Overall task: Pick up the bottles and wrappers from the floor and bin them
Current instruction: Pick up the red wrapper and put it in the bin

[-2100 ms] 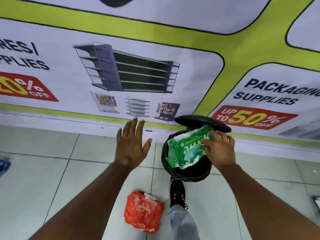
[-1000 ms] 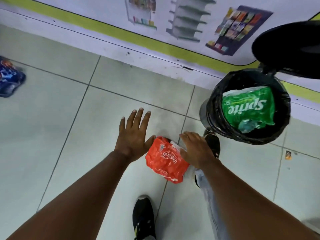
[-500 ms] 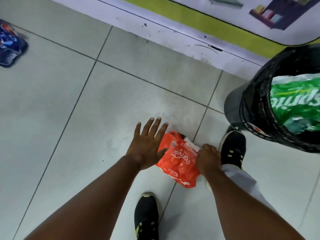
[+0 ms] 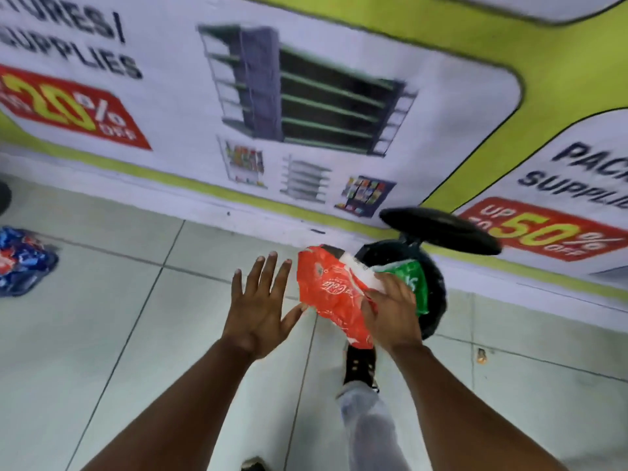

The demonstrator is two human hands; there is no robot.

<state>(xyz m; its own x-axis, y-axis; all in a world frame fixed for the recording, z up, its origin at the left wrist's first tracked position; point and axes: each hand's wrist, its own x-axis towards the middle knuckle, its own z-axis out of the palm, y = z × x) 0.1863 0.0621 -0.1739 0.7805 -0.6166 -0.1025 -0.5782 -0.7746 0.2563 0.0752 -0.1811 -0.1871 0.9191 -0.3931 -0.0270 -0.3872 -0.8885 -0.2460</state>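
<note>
My right hand grips a red Coca-Cola wrapper and holds it off the floor, just left of the black pedal bin. The bin's lid stands raised, and a green Sprite wrapper lies inside it. My left hand hovers beside the red wrapper with its fingers spread and nothing in it. A blue wrapper lies on the tiles at the far left.
A printed banner covers the wall directly behind the bin. My right shoe sits at the bin's base. A small scrap lies on the tiled floor to the right.
My right hand closed on the red wrapper and lifted it from the floor up to the bin's edge. My view rose from the floor toward the wall.
</note>
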